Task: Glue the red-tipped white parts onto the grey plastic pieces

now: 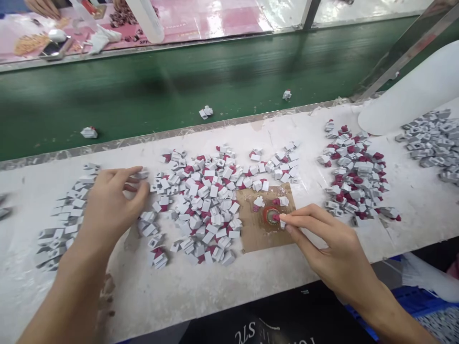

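Observation:
My right hand (333,248) pinches a small white-and-magenta piece (278,219) and presses it against a round red fixture (269,215) on a brown cardboard patch (256,236). My left hand (111,205) rests palm down on the white bench, its fingers curled over loose grey-white pieces (141,174) at the left edge of a big pile of white-and-magenta pieces (204,200). What lies under the fingers is hidden.
A heap of plain grey pieces (64,215) lies far left. Another mixed pile (355,177) and a grey pile (430,141) lie right, by a white roll (412,95). A green conveyor belt (215,81) carries stray pieces (205,112). Beyond it, another person's hand (43,7).

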A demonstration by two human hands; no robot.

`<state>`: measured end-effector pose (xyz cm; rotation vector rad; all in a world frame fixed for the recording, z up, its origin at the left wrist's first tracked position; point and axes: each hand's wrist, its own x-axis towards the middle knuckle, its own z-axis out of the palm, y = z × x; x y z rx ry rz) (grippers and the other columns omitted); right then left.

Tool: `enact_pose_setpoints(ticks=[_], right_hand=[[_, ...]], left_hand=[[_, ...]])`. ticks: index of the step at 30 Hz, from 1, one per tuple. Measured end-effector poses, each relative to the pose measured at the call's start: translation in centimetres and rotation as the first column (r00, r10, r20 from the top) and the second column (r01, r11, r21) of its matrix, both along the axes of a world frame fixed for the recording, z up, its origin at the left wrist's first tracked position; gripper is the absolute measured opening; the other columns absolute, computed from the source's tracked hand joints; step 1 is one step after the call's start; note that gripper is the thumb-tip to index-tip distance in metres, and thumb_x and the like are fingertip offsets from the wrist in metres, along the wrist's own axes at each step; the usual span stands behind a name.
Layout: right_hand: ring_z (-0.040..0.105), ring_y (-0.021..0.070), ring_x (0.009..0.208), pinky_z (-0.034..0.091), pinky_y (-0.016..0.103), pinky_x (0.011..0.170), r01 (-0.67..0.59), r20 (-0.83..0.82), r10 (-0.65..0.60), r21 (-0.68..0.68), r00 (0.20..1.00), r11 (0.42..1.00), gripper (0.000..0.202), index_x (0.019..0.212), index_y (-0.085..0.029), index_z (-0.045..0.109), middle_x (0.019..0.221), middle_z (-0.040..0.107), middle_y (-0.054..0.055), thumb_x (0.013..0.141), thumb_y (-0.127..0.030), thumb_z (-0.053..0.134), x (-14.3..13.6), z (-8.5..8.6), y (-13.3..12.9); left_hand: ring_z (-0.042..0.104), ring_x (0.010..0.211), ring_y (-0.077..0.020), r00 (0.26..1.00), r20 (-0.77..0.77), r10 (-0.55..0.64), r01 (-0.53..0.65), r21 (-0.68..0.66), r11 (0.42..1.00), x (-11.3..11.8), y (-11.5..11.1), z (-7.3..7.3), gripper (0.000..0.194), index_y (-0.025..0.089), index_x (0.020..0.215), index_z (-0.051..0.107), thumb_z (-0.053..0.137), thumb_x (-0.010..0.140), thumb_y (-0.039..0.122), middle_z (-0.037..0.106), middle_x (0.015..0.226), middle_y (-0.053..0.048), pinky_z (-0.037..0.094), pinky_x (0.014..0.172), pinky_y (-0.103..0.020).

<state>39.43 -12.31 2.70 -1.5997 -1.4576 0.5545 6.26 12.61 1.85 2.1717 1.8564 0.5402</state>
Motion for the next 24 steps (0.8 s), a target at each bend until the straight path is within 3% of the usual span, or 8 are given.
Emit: enact_pose_setpoints(ticks=[4, 7, 10, 12, 15, 17, 21, 24], right_hand=[[0.086, 0.025, 0.092, 0.072, 0.037, 0.072, -0.007, -0.021, 0.007, -0.025, 1.0, 1.0, 0.026, 0.125, -0.027, 0.089, 0.105, 0.083, 0.007, 0.113, -0.012, 0.072, 0.2, 0.1, 0.1], [0.084, 0.0251, 0.09, 0.07, 0.037, 0.07, 0.017, -0.082, -0.021, -0.047, 0.996, 0.999, 0.023, 0.122, -0.031, 0.091, 0.103, 0.084, 0.006, 0.112, -0.016, 0.076, 0.5, 0.7, 0.2], [0.081, 0.0241, 0.091, 0.071, 0.036, 0.076, 0.097, -0.203, -0.106, -0.053, 0.974, 0.994, 0.019, 0.119, -0.035, 0.093, 0.101, 0.084, 0.004, 0.11, -0.022, 0.082, 1.1, 1.4, 0.7], [0.083, 0.0238, 0.095, 0.073, 0.036, 0.081, 0.13, -0.339, -0.139, -0.05, 0.931, 0.99, 0.019, 0.118, -0.038, 0.094, 0.103, 0.085, 0.003, 0.109, -0.025, 0.085, 1.3, 1.7, 1.2], [0.087, 0.024, 0.101, 0.076, 0.037, 0.085, 0.115, -0.565, -0.104, -0.015, 0.819, 0.993, 0.02, 0.122, -0.043, 0.094, 0.113, 0.089, 0.001, 0.111, -0.028, 0.086, 1.0, 1.8, 2.4], [0.089, 0.0251, 0.105, 0.078, 0.039, 0.088, 0.102, -0.659, -0.065, 0.017, 0.749, 0.995, 0.02, 0.125, -0.043, 0.093, 0.124, 0.09, 0.001, 0.111, -0.03, 0.087, 0.6, 1.8, 3.2], [0.09, 0.0269, 0.109, 0.079, 0.047, 0.097, 0.095, -0.738, -0.038, 0.035, 0.674, 0.995, 0.016, 0.123, -0.04, 0.093, 0.126, 0.091, 0.001, 0.108, -0.037, 0.091, 0.1, 1.5, 4.5], [0.09, 0.0283, 0.114, 0.078, 0.051, 0.105, 0.108, -0.748, -0.045, 0.035, 0.662, 0.994, 0.015, 0.12, -0.039, 0.094, 0.123, 0.091, 0.001, 0.105, -0.042, 0.095, 0.4, 1.2, 4.7]], left_hand=[[0.074, 0.105, -0.033, 0.996, -0.054, -0.075, 0.079, 0.064, 0.995, -1.0, 0.7, -0.2, 0.016, 0.036, 0.096, 0.068, 0.063, 0.094, 0.051, 0.072, 0.106, -0.004, 0.064, 0.12, -0.056], [0.077, 0.108, -0.0348, 0.999, -0.04, -0.031, 0.033, 0.053, 0.998, -0.6, 0.9, 0.2, 0.019, 0.035, 0.091, 0.068, 0.066, 0.096, 0.054, 0.078, 0.106, -0.002, 0.065, 0.119, -0.061], [0.084, 0.098, -0.0361, 0.982, 0.163, 0.098, -0.098, -0.004, 0.995, 1.2, -0.2, 1.3, 0.014, 0.036, 0.093, 0.079, 0.081, 0.089, 0.05, 0.085, 0.095, 0.002, 0.071, 0.109, -0.065], [0.087, 0.093, -0.0349, 0.93, 0.353, 0.097, -0.089, -0.041, 0.995, 3.2, -1.7, 2.3, 0.014, 0.037, 0.098, 0.087, 0.09, 0.085, 0.042, 0.087, 0.088, 0.004, 0.074, 0.103, -0.064], [0.087, 0.089, -0.0297, 0.828, 0.556, -0.073, 0.118, -0.045, 0.992, 6.7, -4.5, 3.7, 0.024, 0.038, 0.107, 0.092, 0.096, 0.085, 0.03, 0.09, 0.092, 0.003, 0.078, 0.096, -0.055], [0.087, 0.087, -0.0258, 0.728, 0.667, -0.159, 0.31, -0.115, 0.944, 9.1, -6.3, 4.4, 0.022, 0.038, 0.112, 0.092, 0.095, 0.091, 0.03, 0.09, 0.095, 0.001, 0.079, 0.089, -0.046], [0.087, 0.086, -0.0222, 0.478, 0.873, -0.097, 0.591, -0.239, 0.77, 13.3, -8.6, 4.8, 0.013, 0.034, 0.116, 0.089, 0.089, 0.103, 0.033, 0.089, 0.096, -0.002, 0.078, 0.084, -0.038], [0.087, 0.09, -0.0218, 0.384, 0.923, -0.038, 0.65, -0.24, 0.721, 15.2, -9.3, 4.7, 0.009, 0.03, 0.115, 0.087, 0.085, 0.106, 0.03, 0.09, 0.104, -0.005, 0.078, 0.089, -0.039]])
